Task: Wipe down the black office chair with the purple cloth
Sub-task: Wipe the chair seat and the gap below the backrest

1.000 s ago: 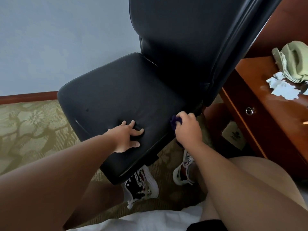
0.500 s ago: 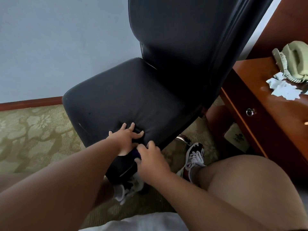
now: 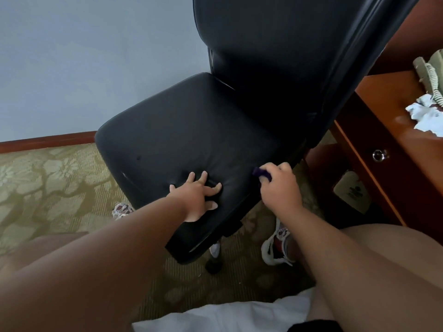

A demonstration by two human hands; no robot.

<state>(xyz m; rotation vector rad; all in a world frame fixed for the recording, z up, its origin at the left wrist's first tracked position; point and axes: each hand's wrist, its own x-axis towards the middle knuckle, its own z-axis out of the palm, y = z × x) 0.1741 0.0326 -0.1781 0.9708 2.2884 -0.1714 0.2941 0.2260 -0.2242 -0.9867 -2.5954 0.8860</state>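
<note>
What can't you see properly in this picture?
Head view, the only one:
- purple cloth: mostly hidden inside the right hand; only one end pokes out.
- black office chair: the top of the backrest is cut off by the upper edge, and the base is hidden under the seat.
- phone: cut off by the right edge.
- shoe: mostly hidden behind the seat.
</note>
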